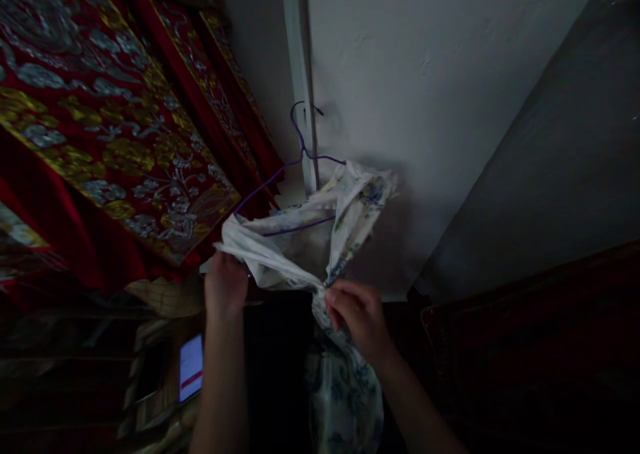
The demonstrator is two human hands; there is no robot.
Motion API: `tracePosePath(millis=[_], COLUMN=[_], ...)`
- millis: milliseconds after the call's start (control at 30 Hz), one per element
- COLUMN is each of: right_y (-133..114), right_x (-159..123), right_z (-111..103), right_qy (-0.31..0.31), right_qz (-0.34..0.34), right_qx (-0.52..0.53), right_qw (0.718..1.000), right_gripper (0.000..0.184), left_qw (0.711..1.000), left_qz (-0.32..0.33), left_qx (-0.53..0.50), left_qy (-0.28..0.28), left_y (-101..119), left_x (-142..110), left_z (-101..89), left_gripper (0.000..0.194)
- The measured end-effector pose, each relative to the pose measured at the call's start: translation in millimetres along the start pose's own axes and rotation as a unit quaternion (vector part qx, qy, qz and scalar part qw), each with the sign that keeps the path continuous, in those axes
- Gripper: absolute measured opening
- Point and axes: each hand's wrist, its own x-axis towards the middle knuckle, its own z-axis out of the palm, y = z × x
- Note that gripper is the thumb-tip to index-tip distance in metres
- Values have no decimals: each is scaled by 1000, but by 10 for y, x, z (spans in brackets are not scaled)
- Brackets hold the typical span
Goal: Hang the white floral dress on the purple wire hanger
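A white cloth with a blue flower print [305, 241] hangs over a thin purple wire hanger [300, 149], whose hook catches on a nail by a white strip on the wall. My left hand [225, 286] is raised and closed on the cloth's left end, near the hanger's left shoulder. My right hand [357, 315] pinches the bunched cloth just below the hanger, and the rest of the cloth hangs down past my right wrist.
A red hanging with gold and silver embroidery [110, 121] fills the upper left. A pale wall [425, 94] lies behind the hanger, with a dark slanted surface [550, 174] to the right. A lit phone screen [191, 367] glows low down, left of my left forearm.
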Motion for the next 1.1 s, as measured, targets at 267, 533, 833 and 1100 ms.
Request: tracePosePath(millis=[267, 533, 833, 1100], right_y=[309, 420, 117, -200], right_x=[-408, -324, 19, 485], right_z=[-259, -596, -258, -135], right_qy=[160, 184, -60, -212], right_qz=[40, 114, 3, 81], right_qx=[64, -75, -27, -16], right_qw=[984, 973, 998, 974], right_gripper=[46, 46, 29, 32], left_qw=[975, 947, 871, 926], left_qz=[-64, -53, 35, -43], left_qx=[186, 250, 326, 216], left_qy=[-102, -195, -366, -306], left_y=[-890, -513, -159, 190], left_x=[-680, -783, -724, -546], left_z=[-181, 158, 847, 972], left_gripper=[29, 27, 24, 35])
